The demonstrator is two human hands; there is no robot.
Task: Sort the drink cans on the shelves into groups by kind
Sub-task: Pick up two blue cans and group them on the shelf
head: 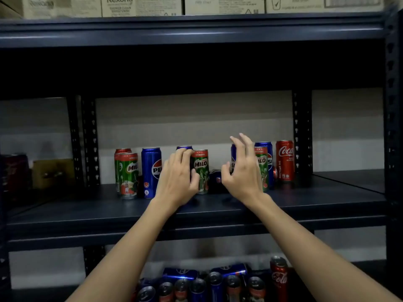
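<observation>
On the dark middle shelf (87, 205) stand green Milo cans (128, 173) at the left with a blue Pepsi can (151, 171) beside them. My left hand (176, 177) grips a blue can whose top (184, 147) shows above my fingers, next to another Milo can (200, 171). My right hand (244, 168) hovers with spread fingers in front of a Milo can (262, 168) and two Pepsi cans (267, 149). A red Coca-Cola can (285, 160) stands at the far right. A dark can (216, 178) lies on its side between my hands.
Several mixed cans (213, 284) crowd the lower shelf, with a red Coca-Cola can (279, 275) upright among them. Cardboard boxes (139, 5) sit on the top shelf. Perforated uprights (302, 136) frame the bay. Dark items (15, 171) stand in the left bay.
</observation>
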